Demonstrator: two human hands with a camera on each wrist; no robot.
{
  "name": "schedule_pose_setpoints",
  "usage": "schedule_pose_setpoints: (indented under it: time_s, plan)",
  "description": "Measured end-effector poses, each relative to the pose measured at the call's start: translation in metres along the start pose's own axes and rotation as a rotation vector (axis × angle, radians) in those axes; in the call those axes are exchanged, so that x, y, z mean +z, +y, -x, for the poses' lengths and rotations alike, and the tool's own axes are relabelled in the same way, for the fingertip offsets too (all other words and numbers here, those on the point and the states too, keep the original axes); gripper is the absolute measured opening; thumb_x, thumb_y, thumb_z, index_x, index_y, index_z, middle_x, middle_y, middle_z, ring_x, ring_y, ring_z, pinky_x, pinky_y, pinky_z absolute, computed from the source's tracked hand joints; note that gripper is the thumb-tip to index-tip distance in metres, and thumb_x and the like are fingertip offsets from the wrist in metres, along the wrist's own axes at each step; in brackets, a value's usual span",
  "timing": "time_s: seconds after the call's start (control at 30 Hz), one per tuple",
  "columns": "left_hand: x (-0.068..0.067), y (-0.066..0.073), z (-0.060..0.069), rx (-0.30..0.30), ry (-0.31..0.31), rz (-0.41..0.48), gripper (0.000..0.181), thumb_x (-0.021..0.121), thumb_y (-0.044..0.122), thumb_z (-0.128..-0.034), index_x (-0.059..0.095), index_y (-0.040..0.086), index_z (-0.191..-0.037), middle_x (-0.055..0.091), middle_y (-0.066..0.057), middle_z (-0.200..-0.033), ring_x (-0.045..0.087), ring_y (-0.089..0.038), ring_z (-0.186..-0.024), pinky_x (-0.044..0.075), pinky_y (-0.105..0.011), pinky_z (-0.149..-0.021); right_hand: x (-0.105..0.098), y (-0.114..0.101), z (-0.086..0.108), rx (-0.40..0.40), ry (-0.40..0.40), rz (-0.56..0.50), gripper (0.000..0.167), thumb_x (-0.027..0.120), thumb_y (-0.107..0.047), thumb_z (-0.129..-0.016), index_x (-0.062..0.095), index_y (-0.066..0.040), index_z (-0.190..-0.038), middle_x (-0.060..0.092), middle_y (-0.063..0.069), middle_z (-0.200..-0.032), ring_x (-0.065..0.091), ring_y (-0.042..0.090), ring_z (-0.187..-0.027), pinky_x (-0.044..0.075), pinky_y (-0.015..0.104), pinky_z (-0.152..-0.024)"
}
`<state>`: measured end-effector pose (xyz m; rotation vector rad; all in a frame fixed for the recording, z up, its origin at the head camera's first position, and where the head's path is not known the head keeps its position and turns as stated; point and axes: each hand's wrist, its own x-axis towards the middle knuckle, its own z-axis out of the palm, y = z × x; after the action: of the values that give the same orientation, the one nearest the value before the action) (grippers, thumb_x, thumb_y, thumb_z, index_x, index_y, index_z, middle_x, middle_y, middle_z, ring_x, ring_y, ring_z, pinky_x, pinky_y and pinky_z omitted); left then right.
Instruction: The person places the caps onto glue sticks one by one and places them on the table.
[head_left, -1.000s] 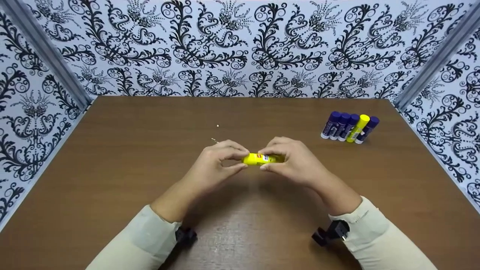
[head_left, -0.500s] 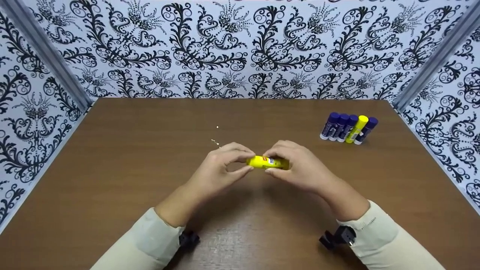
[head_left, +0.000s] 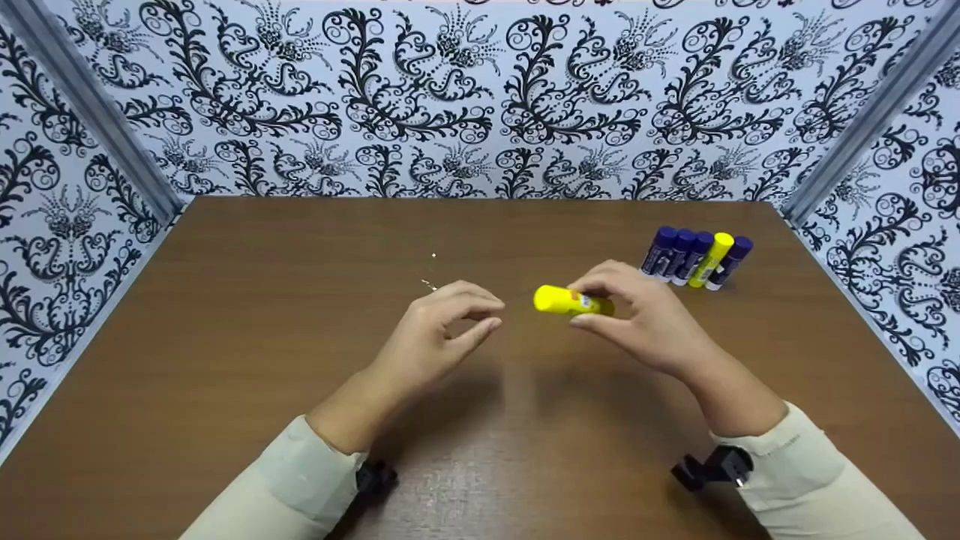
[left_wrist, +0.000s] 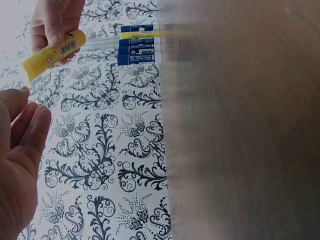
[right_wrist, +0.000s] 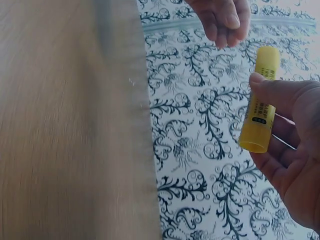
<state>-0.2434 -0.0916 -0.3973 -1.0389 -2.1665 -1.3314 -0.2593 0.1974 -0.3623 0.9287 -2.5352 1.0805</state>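
My right hand [head_left: 652,322] pinches a yellow glue stick [head_left: 559,300] between thumb and fingers, holding it above the table with its capped end towards the left. In the right wrist view the glue stick [right_wrist: 259,110] is tilted, with printed text on its side. My left hand [head_left: 431,330] hovers to the left of it, fingers loosely bent and holding nothing; a gap separates its fingertips from the glue stick. The left wrist view also shows the left hand [left_wrist: 22,150] apart from the glue stick [left_wrist: 52,54].
A row of upright glue sticks stands at the back right: several purple ones [head_left: 681,255] and a yellow one [head_left: 711,259]. Small shiny specks [head_left: 429,284] lie on the brown table [head_left: 300,285] beyond my left hand. Patterned walls [head_left: 465,97] enclose the back and sides.
My left hand has let go of the yellow glue stick. My right hand has carried it to the right and slightly away from me, towards the row.
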Motion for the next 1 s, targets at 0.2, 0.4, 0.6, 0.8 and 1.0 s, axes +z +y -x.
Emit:
schedule_pose_setpoints:
  time_s: [0.2, 0.4, 0.6, 0.8, 1.0]
  plan:
    - [0.002, 0.000, 0.001, -0.022, -0.035, 0.015, 0.019, 0.074, 0.008, -0.0960, 0.076, 0.003, -0.114, 0.072, -0.009, -0.114, 0.072, -0.021, -0.102, 0.062, -0.025, -0.091, -0.016, 0.012, 0.006, 0.121, 0.083, -0.043, 0.029, 0.083, -0.003, -0.086, 0.073, -0.008, -0.113, 0.070, -0.001, -0.110, 0.062, 0.008, -0.100, 0.052, 0.012, -0.092]
    - [0.006, 0.001, 0.000, -0.036, -0.075, 0.010, 0.022, 0.074, 0.009, -0.0967, 0.074, 0.005, -0.118, 0.070, -0.009, -0.118, 0.073, -0.018, -0.101, 0.062, -0.025, -0.091, -0.037, 0.027, 0.011, 0.277, 0.210, -0.085, 0.032, 0.083, -0.010, -0.089, 0.069, -0.003, -0.117, 0.068, -0.008, -0.106, 0.065, 0.004, -0.098, 0.054, 0.011, -0.086]
    - [0.012, 0.006, -0.007, -0.032, -0.117, -0.018, 0.024, 0.075, 0.010, -0.0963, 0.074, 0.004, -0.119, 0.070, -0.010, -0.118, 0.073, -0.020, -0.101, 0.061, -0.025, -0.092, -0.059, 0.048, 0.018, 0.386, 0.321, -0.145, 0.032, 0.082, -0.013, -0.091, 0.068, -0.004, -0.119, 0.071, -0.013, -0.100, 0.067, 0.007, -0.091, 0.056, 0.012, -0.077]
    - [0.019, 0.009, -0.014, -0.017, -0.139, -0.041, 0.024, 0.074, 0.013, -0.0973, 0.074, 0.004, -0.120, 0.070, -0.010, -0.119, 0.071, -0.020, -0.104, 0.061, -0.026, -0.093, -0.078, 0.072, 0.027, 0.443, 0.356, -0.163, 0.031, 0.080, -0.017, -0.093, 0.070, -0.009, -0.121, 0.071, -0.013, -0.104, 0.069, 0.006, -0.092, 0.059, 0.012, -0.078]
    - [0.025, 0.013, -0.020, -0.008, -0.168, -0.054, 0.026, 0.072, 0.017, -0.0992, 0.073, 0.005, -0.123, 0.070, -0.009, -0.121, 0.070, -0.019, -0.108, 0.060, -0.023, -0.094, -0.094, 0.093, 0.036, 0.486, 0.409, -0.168, 0.034, 0.079, -0.016, -0.094, 0.070, -0.010, -0.126, 0.070, -0.015, -0.103, 0.067, 0.004, -0.095, 0.057, 0.010, -0.081]
